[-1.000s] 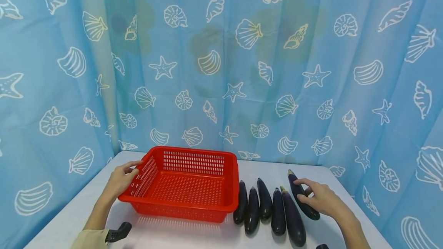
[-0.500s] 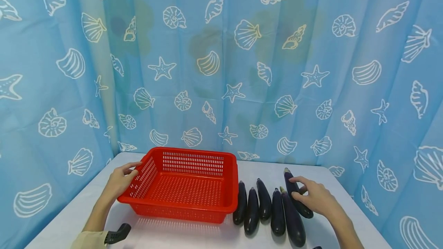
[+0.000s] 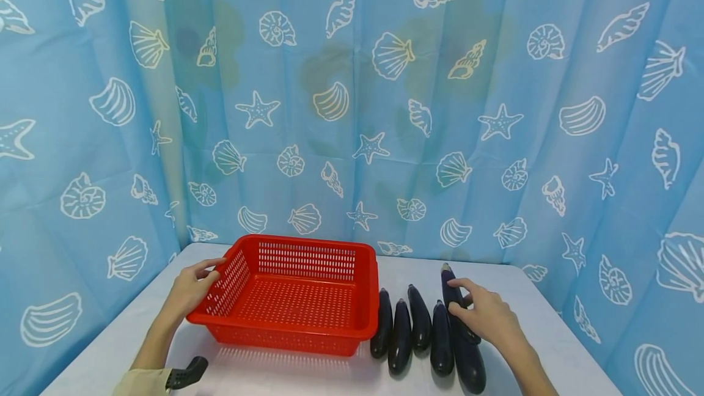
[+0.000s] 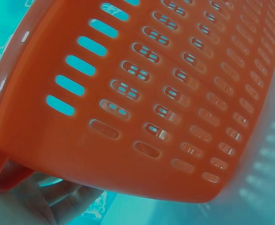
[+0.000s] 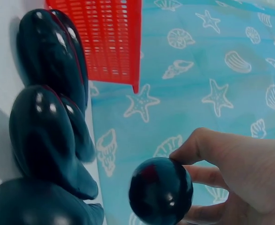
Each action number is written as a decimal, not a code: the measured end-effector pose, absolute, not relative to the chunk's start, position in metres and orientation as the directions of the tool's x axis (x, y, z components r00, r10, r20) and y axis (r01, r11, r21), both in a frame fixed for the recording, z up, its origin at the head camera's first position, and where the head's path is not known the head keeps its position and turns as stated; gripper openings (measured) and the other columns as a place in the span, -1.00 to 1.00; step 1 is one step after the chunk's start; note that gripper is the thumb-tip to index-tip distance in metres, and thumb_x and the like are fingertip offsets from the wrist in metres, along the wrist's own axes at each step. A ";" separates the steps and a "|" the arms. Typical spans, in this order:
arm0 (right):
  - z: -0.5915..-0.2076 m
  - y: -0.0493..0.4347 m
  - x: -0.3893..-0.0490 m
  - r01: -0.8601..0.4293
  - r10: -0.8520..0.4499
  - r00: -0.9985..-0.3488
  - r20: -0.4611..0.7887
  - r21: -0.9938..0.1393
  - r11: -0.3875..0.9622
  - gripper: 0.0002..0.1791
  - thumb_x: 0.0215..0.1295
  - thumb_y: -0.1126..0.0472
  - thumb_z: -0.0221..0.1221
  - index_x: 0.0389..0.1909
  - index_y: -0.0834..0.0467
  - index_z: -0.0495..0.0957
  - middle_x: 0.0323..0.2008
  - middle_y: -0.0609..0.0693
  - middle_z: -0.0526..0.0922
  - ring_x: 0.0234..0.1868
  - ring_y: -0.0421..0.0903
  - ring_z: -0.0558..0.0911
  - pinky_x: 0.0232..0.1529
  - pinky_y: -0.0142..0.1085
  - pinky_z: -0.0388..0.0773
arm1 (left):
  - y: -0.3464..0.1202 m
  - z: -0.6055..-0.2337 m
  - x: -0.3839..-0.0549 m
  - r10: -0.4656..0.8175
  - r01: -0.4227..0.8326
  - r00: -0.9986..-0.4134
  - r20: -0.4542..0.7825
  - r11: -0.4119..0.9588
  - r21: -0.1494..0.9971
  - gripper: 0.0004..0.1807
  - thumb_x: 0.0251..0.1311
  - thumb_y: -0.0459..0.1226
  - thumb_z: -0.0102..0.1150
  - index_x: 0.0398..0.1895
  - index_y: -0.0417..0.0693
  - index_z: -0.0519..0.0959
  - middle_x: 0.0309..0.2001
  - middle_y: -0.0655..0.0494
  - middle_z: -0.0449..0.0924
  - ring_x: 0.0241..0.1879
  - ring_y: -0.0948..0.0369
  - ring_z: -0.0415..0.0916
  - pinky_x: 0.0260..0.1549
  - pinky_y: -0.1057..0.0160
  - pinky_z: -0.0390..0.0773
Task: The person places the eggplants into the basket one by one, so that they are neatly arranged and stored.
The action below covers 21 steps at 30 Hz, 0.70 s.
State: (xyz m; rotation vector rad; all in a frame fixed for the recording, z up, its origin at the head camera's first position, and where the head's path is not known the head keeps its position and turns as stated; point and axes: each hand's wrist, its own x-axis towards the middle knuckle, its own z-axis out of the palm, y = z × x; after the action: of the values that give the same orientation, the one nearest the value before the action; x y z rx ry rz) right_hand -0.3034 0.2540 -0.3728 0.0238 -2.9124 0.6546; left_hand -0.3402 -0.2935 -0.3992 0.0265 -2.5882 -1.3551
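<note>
My left hand [image 3: 190, 289] grips the left rim of a red perforated plastic basket [image 3: 299, 344]; in the left wrist view its fingers curl under the rim. The basket holds nothing. My right hand [image 3: 488, 316] pinches a dark purple eggplant [image 3: 452, 291] between thumb and fingers. Its rounded end faces the right wrist camera, where the held eggplant [image 5: 160, 191] shows apart from the others. In the head view it overlaps the upper part of a larger eggplant [image 3: 469, 368], hiding that one's stem end.
Several more eggplants [image 3: 400, 341] lie side by side between the basket and my right hand, the nearest one close against the basket's right side. Under everything is a white tabletop [image 3: 297, 377]. A blue curtain [image 3: 330, 170] with shell prints hangs behind.
My right hand has moved left with the eggplant, from the right of the row to over the larger eggplant. My left hand and the basket have stayed put.
</note>
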 end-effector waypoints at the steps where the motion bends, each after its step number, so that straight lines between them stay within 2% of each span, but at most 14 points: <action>1: -0.373 0.252 -0.303 -0.044 0.026 -0.987 0.159 -0.421 0.906 -0.42 0.21 0.01 0.19 0.29 -0.02 0.42 -0.15 0.16 0.71 -0.41 -0.07 0.59 -0.49 -0.17 0.54 | -0.293 -0.399 -0.340 -0.118 0.085 -0.976 0.185 0.574 0.815 -0.48 0.41 -0.22 -0.05 0.39 -0.19 0.33 0.21 -0.47 0.42 -0.08 -0.14 0.64 -0.30 0.06 0.74; 10: -0.371 0.238 -0.301 -0.023 0.060 -0.982 0.177 -0.436 0.900 -0.39 0.19 -0.01 0.19 0.30 -0.02 0.41 -0.09 0.24 0.69 -0.47 -0.08 0.58 -0.54 -0.22 0.54 | -0.291 -0.399 -0.341 -0.125 0.072 -0.977 0.172 0.565 0.822 -0.47 0.39 -0.22 -0.05 0.40 -0.18 0.33 0.24 -0.46 0.40 -0.03 -0.17 0.62 -0.28 0.07 0.74; 17: -0.374 0.229 -0.302 -0.038 0.049 -0.981 0.190 -0.433 0.901 -0.42 0.19 0.00 0.20 0.27 -0.02 0.44 -0.11 0.21 0.70 -0.41 -0.06 0.60 -0.48 -0.14 0.57 | -0.293 -0.399 -0.341 -0.121 0.080 -0.976 0.180 0.571 0.817 -0.47 0.40 -0.22 -0.05 0.39 -0.19 0.32 0.23 -0.47 0.40 -0.06 -0.16 0.63 -0.29 0.06 0.74; 21: -0.377 0.225 -0.301 -0.058 0.035 -0.980 0.198 -0.446 0.893 -0.43 0.18 0.03 0.20 0.26 -0.02 0.45 -0.13 0.18 0.72 -0.38 -0.06 0.63 -0.48 -0.17 0.57 | -0.292 -0.400 -0.341 -0.120 0.084 -0.975 0.188 0.581 0.809 -0.48 0.41 -0.22 -0.05 0.39 -0.18 0.33 0.22 -0.47 0.40 -0.04 -0.18 0.62 -0.27 0.06 0.74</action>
State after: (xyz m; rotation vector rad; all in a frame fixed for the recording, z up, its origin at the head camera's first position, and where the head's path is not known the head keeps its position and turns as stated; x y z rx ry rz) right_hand -0.3013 0.2250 -0.3769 0.0175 -2.8592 0.6824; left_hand -0.3410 -0.2925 -0.3998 0.0302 -2.5898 -1.3432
